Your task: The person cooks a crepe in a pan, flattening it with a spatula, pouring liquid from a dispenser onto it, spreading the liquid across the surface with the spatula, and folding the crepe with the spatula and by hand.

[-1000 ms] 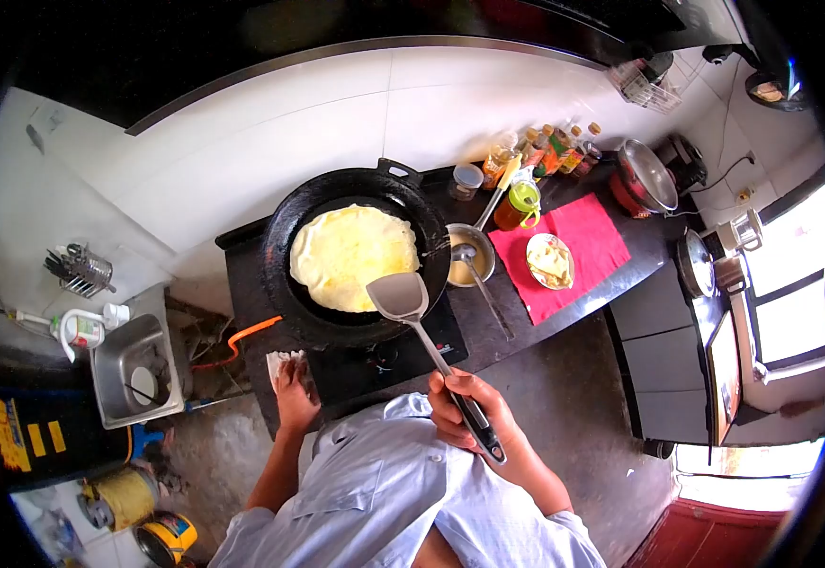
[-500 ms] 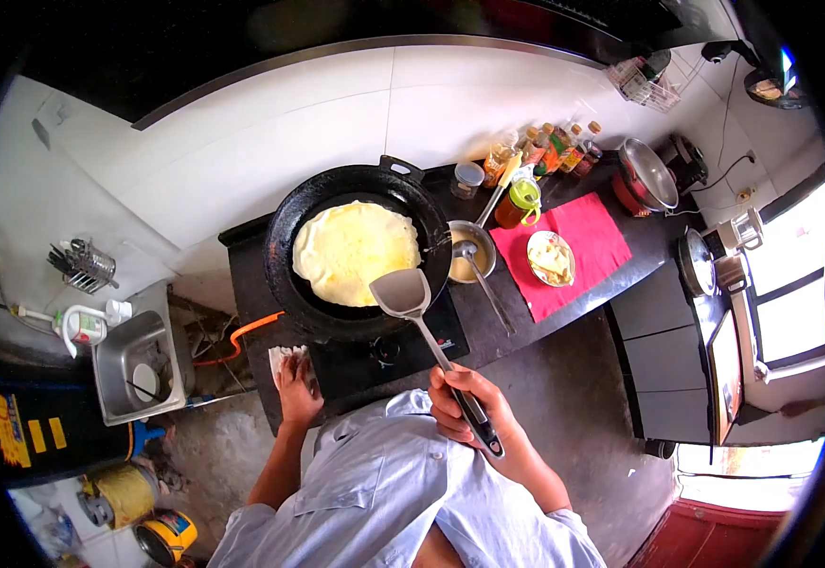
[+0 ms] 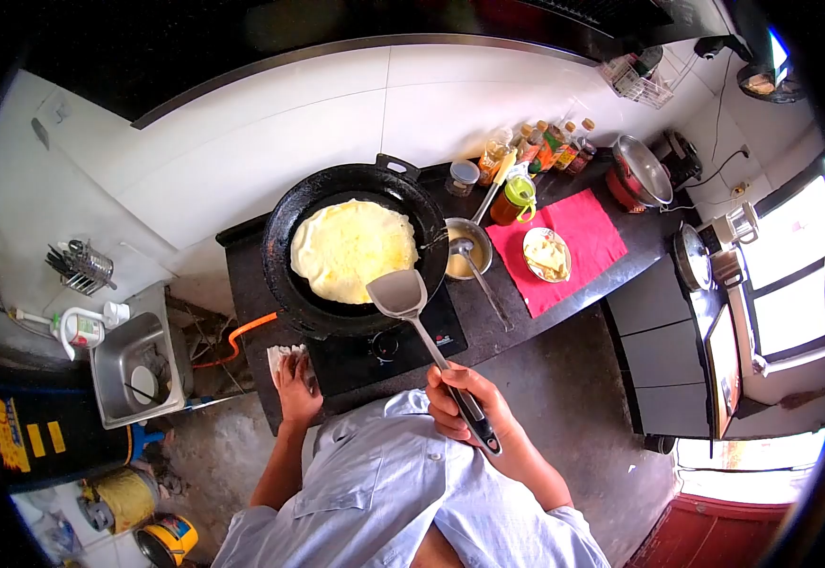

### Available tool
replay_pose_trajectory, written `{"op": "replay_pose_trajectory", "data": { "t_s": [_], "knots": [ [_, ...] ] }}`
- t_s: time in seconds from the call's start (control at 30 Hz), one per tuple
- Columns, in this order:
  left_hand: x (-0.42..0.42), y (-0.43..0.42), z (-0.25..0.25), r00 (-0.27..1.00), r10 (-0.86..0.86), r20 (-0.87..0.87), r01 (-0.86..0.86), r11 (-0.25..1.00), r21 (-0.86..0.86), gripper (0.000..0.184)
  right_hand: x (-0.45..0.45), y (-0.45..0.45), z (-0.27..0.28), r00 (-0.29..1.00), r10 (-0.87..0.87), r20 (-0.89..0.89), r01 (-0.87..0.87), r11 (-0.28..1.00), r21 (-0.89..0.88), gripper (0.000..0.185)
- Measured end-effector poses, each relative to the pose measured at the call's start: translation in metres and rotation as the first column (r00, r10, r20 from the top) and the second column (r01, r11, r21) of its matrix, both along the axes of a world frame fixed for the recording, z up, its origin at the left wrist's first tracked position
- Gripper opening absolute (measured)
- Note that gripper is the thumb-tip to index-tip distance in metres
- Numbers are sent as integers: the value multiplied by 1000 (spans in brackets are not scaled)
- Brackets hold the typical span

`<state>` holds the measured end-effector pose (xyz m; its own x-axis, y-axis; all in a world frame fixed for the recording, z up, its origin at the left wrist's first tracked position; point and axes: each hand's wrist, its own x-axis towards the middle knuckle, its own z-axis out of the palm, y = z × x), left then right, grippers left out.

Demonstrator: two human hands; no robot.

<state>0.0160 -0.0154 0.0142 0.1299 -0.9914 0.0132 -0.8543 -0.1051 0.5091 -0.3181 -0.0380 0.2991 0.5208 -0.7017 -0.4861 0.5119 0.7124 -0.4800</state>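
Grey spatula gripped in right hand, blade over near side of black wok, at edge of pale pancake. Left hand on crumpled white cloth on the surface, impossible to tell whether clenched or loose.

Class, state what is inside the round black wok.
Inside the wok lies a thin, pale yellow, roundish pancake. The grey spatula blade hides some of its edge; the surface beneath the pancake is covered.
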Motion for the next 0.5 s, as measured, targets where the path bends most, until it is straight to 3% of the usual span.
{"op": "replay_pose_trajectory", "data": {
  "t_s": [0.5],
  "knots": [
    [5,-9,12,999,-53,11,53,994,-93,50,5,-9,-4,999,29,31,-29,999,17,25]
  ]
}}
